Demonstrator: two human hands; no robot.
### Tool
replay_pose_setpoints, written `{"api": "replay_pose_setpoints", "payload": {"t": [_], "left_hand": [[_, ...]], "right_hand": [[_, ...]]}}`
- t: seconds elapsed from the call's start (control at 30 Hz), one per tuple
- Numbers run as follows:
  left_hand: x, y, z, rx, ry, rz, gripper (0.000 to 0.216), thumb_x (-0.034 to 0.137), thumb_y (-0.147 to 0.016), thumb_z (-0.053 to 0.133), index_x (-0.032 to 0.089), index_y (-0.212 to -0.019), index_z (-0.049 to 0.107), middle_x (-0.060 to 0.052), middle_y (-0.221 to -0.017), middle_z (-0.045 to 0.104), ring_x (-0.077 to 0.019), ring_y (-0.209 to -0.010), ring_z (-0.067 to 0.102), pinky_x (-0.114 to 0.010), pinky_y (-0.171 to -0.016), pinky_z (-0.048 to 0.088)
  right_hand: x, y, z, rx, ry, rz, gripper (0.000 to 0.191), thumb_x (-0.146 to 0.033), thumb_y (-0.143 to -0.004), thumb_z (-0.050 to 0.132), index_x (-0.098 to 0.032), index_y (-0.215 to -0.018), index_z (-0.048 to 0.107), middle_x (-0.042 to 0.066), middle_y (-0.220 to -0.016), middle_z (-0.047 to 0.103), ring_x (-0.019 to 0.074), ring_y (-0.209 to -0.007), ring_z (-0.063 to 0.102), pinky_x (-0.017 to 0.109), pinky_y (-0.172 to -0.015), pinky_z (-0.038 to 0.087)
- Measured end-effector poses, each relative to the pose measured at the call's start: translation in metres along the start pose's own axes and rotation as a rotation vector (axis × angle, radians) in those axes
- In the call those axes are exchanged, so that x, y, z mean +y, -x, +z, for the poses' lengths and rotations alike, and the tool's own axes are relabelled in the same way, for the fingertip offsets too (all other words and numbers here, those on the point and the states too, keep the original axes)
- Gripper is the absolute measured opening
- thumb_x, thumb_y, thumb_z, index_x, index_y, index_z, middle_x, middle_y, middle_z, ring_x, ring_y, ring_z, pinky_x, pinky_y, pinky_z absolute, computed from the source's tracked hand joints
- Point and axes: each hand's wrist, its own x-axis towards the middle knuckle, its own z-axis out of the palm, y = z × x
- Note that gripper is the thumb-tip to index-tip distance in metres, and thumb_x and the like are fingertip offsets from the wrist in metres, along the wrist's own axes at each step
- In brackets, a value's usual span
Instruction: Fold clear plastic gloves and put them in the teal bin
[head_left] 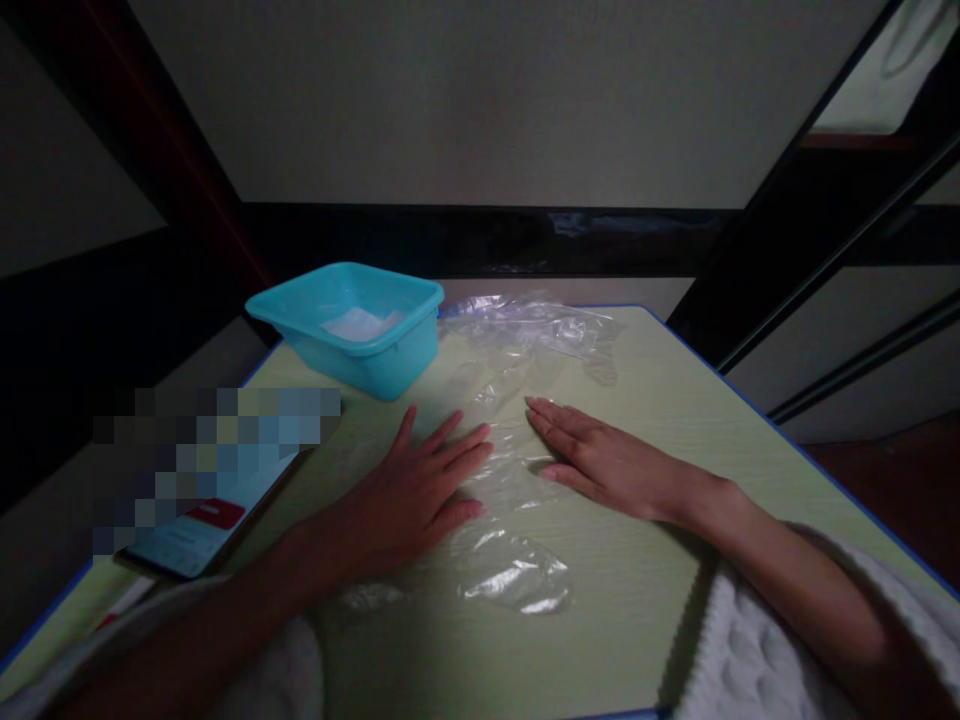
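A thin clear plastic piece (514,575), shaped somewhat like a disposable glove, lies spread on the pale tabletop. My left hand (431,480) rests flat on its left side, fingers spread. To the right, my right hand (589,450) lies palm down with fingers stretched out and close together, its fingertips at the plastic's right edge. Neither hand grips anything. Behind them is a crumpled heap of similar clear plastic (551,325), near the table's far edge.
At the back left stands a turquoise plastic basket (397,365) with white paper-like pieces (360,323) inside. A phone or tablet (225,510), partly blurred out, lies on the left. The table (675,620) has a blue edge; a panelled wall (480,110) rises behind it.
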Motion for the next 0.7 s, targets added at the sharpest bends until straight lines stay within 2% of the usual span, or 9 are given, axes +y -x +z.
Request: {"api": "replay_pose_setpoints", "payload": {"t": [0.17, 0.33, 0.53, 0.63, 0.7], "left_hand": [[-0.004, 0.0, 0.005, -0.009, -0.04, 0.023, 0.055, 0.043, -0.093, 0.038, 0.023, -0.142, 0.023, -0.008, -0.151, 0.019, -0.0321, -0.139, 0.011, -0.064, -0.105, 0.002], [-0.002, 0.001, 0.004, -0.052, -0.076, 0.011, 0.061, 0.048, -0.091, 0.04, 0.023, -0.143, 0.02, -0.01, -0.152, 0.014, -0.0341, -0.138, 0.01, -0.064, -0.105, 0.007], [0.002, 0.001, 0.0, -0.061, -0.107, 0.001, 0.065, 0.052, -0.089, 0.041, 0.021, -0.143, 0.023, -0.014, -0.152, 0.01, -0.0361, -0.138, 0.009, -0.066, -0.104, 0.007], [0.003, -0.001, 0.001, -0.016, -0.108, 0.029, 0.068, 0.052, -0.09, 0.039, 0.015, -0.143, 0.02, -0.015, -0.152, 0.011, -0.0314, -0.139, 0.008, -0.06, -0.107, 0.004], [0.004, -0.004, 0.003, -0.008, -0.1, 0.048, 0.069, 0.05, -0.09, 0.039, 0.011, -0.143, 0.018, -0.014, -0.152, 0.012, -0.0266, -0.14, 0.007, -0.054, -0.11, 0.003]], "right_hand": [[-0.001, 0.003, 0.004, -0.089, -0.035, 0.034, 0.086, -0.064, -0.086, 0.029, 0.002, -0.141, 0.021, 0.026, -0.146, 0.012, 0.0317, -0.137, 0.009, 0.05, -0.11, 0.02], [-0.008, 0.0, 0.004, -0.134, -0.021, 0.096, 0.089, -0.07, -0.081, 0.03, -0.008, -0.144, 0.019, 0.026, -0.147, 0.002, 0.0375, -0.135, 0.0, 0.056, -0.108, 0.015], [-0.015, -0.004, 0.001, -0.166, -0.021, 0.148, 0.082, -0.073, -0.078, 0.032, -0.023, -0.143, 0.028, 0.02, -0.149, -0.002, 0.0405, -0.133, -0.002, 0.058, -0.106, 0.015], [-0.016, -0.004, -0.001, -0.159, -0.015, 0.141, 0.083, -0.074, -0.077, 0.032, -0.024, -0.143, 0.027, 0.019, -0.15, 0.001, 0.0404, -0.134, 0.0, 0.059, -0.106, 0.015], [-0.016, -0.004, -0.002, -0.139, -0.006, 0.126, 0.086, -0.074, -0.078, 0.03, -0.02, -0.144, 0.022, 0.021, -0.149, 0.005, 0.0385, -0.135, 0.003, 0.058, -0.107, 0.015]]}}
